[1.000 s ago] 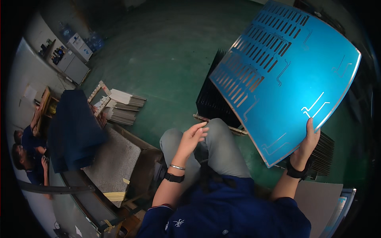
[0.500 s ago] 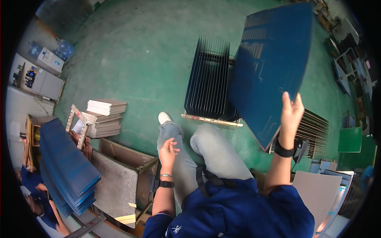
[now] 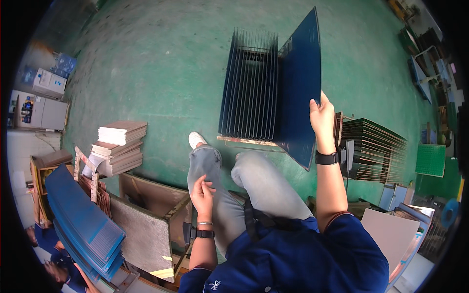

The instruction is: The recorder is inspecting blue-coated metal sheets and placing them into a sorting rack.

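My right hand [image 3: 322, 119] grips the right edge of a large dark blue panel [image 3: 300, 83], thumb on its near face. The panel stands steeply tilted along the right side of a slotted rack [image 3: 249, 139], where several thin dark panels [image 3: 249, 93] stand on edge in a row. Whether its lower edge sits in a slot, I cannot tell. My left hand [image 3: 202, 193] hangs over my left leg with nothing in it, fingers loosely bent and apart.
A second rack of panels [image 3: 373, 149] stands right of my right forearm. At left are a stack of pale boards [image 3: 119, 146], a grey-topped table [image 3: 141, 239] and a fanned pile of blue panels [image 3: 85, 219]. Another person [image 3: 63, 263] is at the lower left edge.
My right hand has swung the blue panel leftward, against the rack, and turned it more edge-on. My left hand has shifted slightly.
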The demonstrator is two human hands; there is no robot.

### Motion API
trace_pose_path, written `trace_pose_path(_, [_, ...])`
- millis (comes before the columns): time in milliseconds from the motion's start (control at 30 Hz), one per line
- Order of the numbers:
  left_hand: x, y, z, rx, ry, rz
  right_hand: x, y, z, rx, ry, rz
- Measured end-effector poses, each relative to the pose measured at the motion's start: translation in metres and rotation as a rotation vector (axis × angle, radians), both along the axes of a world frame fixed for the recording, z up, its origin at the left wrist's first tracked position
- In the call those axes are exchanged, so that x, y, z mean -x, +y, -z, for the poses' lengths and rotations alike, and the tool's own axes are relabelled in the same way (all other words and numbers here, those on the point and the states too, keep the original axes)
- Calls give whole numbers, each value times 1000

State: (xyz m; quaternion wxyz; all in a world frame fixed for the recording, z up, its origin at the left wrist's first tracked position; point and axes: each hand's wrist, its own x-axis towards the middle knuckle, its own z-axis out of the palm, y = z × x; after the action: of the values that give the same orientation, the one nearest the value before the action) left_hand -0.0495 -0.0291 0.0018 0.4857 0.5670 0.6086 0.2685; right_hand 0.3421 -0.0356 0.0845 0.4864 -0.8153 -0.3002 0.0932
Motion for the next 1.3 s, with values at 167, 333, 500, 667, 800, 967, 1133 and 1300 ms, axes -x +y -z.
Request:
trace_pose_path(167, [0, -1, 2, -40, 25, 17, -24, 24, 6, -158, 97, -14])
trace_pose_path(333, [1, -2, 6, -35, 27, 24, -48, 44, 12, -107, 234, -15])
trace_pose_path(500, [1, -2, 8, -21, 29, 0, -54, 67, 37, 7, 163, 3])
trace_pose_path(667, [-4, 0, 5, -19, 32, 11, -33, 73, 69, 200, -32, 46])
trace_pose_path(800, [-3, 1, 10, -56, 39, 44, -15, 62, 115, 87, -278, -57])
trace_pose_path(967, [1, 0, 9, -30, -5, -16, 23, 56, 137, 376, -92, -240])
trace_pose_path(1133, [5, -4, 18, -83, -46, -21, 25, 53, 153, 553, -68, -144])
trace_pose_path(1300, [6, -4, 19, -145, -34, -6, 14, 57, 157, 746, 45, -93])
